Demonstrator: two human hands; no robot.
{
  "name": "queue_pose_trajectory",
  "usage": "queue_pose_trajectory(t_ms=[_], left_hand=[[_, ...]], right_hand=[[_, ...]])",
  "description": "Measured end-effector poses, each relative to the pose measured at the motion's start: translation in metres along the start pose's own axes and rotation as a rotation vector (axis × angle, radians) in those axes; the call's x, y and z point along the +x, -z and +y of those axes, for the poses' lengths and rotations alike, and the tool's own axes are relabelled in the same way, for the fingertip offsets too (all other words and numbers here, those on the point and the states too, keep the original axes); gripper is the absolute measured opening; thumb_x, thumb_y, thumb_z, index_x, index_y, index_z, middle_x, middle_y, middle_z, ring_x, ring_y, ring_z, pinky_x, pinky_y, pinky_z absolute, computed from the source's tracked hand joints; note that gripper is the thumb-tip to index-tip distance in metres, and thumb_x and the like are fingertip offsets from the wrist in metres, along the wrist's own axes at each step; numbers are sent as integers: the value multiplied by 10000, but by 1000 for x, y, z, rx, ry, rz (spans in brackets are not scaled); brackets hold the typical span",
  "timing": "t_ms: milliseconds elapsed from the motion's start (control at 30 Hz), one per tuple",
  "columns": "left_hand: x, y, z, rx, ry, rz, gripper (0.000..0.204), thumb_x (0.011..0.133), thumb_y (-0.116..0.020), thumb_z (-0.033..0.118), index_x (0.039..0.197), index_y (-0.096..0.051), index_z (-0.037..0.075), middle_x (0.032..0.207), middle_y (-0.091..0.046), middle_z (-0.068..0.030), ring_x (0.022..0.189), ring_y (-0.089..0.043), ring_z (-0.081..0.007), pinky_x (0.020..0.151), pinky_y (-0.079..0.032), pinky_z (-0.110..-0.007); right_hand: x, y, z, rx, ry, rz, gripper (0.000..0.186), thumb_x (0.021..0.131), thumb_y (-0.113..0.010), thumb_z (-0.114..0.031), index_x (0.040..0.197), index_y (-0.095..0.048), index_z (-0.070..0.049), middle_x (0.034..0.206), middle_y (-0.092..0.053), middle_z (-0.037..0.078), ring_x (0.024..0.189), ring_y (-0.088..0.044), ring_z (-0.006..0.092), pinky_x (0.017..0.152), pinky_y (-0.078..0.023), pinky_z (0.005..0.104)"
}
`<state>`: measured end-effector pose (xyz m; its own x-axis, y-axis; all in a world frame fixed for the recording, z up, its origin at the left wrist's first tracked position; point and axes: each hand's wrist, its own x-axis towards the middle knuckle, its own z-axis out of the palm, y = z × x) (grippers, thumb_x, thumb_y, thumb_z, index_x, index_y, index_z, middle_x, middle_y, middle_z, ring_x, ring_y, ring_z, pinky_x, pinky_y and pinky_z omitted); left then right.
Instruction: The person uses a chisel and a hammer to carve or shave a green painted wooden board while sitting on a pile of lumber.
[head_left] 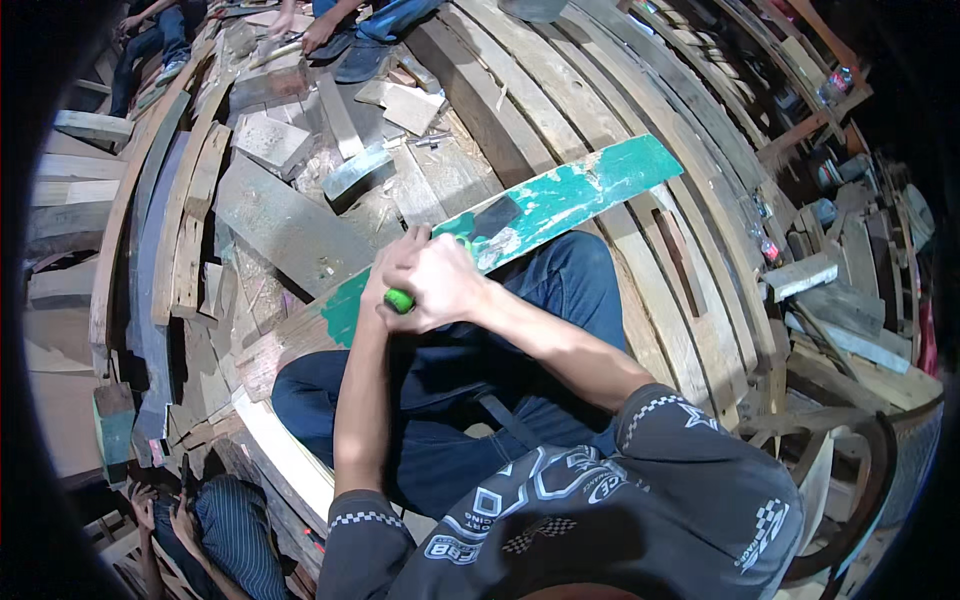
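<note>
A long wooden board (620, 175) with worn, chipped green paint lies slantwise across my crossed legs. Bare wood shows at its near-left end and in patches along the face. My right hand (445, 285) is closed round a tool with a bright green handle (398, 300), whose butt sticks out below the fist. My left hand (400, 258) is closed too, pressed against the right one just over the board. Its fingers are partly covered, and it seems to grip the same tool. The working end is hidden by the hands, so the tool's kind does not show.
Long planks (560, 80) run along the right. Loose wood blocks (270, 143), a wide dark board (290, 225) and shavings lie ahead. Another person's hand (318, 35) and shoe (360, 60) are at the top; someone's hands (180, 520) show at lower left.
</note>
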<state>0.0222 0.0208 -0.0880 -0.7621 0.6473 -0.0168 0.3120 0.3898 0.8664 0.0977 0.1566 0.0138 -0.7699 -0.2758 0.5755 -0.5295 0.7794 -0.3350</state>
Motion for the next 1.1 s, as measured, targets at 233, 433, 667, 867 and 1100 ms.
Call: queue_pose_trajectory(t_ms=[233, 433, 667, 867, 1100], left_hand=[[6, -7, 10, 18, -113, -36, 644, 659, -834, 388, 1154, -595, 52, 1154, -668, -191, 1048, -647, -374, 862, -522, -430], [-18, 4, 74, 315, 59, 47, 498, 877, -631, 371, 1276, -554, 83, 1213, -621, -218, 1078, -636, -397, 904, -522, -470], [8, 0, 23, 343, -108, -161, 796, 627, -833, 507, 1237, -572, 66, 1162, -666, -191, 1006, -666, -402, 883, -533, -469], [4, 3, 0, 163, -161, -191, 605, 798, -701, 411, 1265, -545, 60, 1183, -653, -196, 1021, -656, -421, 871, -532, -483], [7, 2, -9, 231, -136, -101, 908, 644, -821, 549, 1342, -495, 70, 1294, -606, -178, 1084, -642, -411, 918, -527, -481]], right_hand=[[-8, 5, -10, -21, 2, -168, 371, 701, -744, -464, 619, -619, -124, 629, -623, 133, 608, -657, 335, 533, -520, 415], [0, 19, 24, -8, -134, 7, 303, 674, -748, -388, 637, -624, -113, 627, -640, 92, 549, -646, 306, 491, -508, 416], [12, 28, 19, 72, -159, 95, 319, 660, -760, -402, 647, -637, -109, 586, -605, 128, 538, -630, 341, 492, -498, 429], [2, 13, 2, 33, 16, -138, 343, 669, -754, -430, 645, -637, -108, 571, -604, 120, 522, -626, 337, 497, -497, 439], [-3, 5, -4, -15, 112, -143, 333, 652, -761, -417, 633, -631, -112, 600, -621, 117, 567, -646, 327, 504, -500, 413]])
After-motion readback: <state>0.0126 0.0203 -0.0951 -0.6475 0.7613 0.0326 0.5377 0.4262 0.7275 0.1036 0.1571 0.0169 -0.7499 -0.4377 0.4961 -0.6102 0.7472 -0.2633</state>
